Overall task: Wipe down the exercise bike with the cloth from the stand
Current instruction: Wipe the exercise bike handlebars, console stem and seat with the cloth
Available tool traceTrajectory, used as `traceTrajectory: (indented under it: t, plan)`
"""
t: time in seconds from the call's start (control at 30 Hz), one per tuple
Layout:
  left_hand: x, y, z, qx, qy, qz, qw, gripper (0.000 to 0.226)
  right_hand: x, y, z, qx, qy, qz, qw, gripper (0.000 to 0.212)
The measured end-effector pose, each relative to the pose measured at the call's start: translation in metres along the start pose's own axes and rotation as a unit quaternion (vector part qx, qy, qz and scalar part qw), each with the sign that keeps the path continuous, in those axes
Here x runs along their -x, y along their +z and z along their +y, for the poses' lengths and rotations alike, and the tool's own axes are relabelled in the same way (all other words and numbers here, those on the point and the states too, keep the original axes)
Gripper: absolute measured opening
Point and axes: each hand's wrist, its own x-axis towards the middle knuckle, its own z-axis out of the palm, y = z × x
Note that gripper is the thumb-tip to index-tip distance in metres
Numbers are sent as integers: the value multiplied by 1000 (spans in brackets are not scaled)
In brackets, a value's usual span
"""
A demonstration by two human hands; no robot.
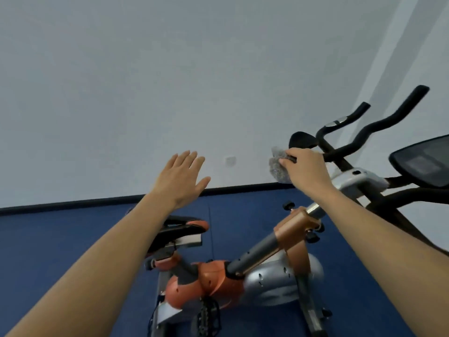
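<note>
The right hand (307,167) is pinching a grey cloth (278,166) around the near tip of the bike's handlebar (340,150), fingers curled tight. The left hand (181,180) is hovering open above the saddle (184,227), fingers straight and close together. Keeping the cloth wrapped snugly while sliding along the bar would probably clean best.

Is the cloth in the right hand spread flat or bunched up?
Bunched up: the grey cloth sits crumpled in the right hand.

right of centre, a fuzzy grey cloth (278,166); matt black foam handlebars (379,125); lower centre, glossy orange-and-silver plastic bike housing (213,285)
</note>
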Motion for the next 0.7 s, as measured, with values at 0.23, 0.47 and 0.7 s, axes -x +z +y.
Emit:
traceTrajectory:
  t: [0.23,0.47,0.7]
  plan:
    - [91,-16,-109,-16,-57,-4,998,57,19,81,-124,-48,-39,-20,998,40]
    - [196,-20,-238,-43,-84,-26,995,57,53,186,-258,-77,-59,-47,994,31]
    - [230,-30,-348,-54,-124,-23,991,58,55,256,-353,-85,-98,-57,990,17]
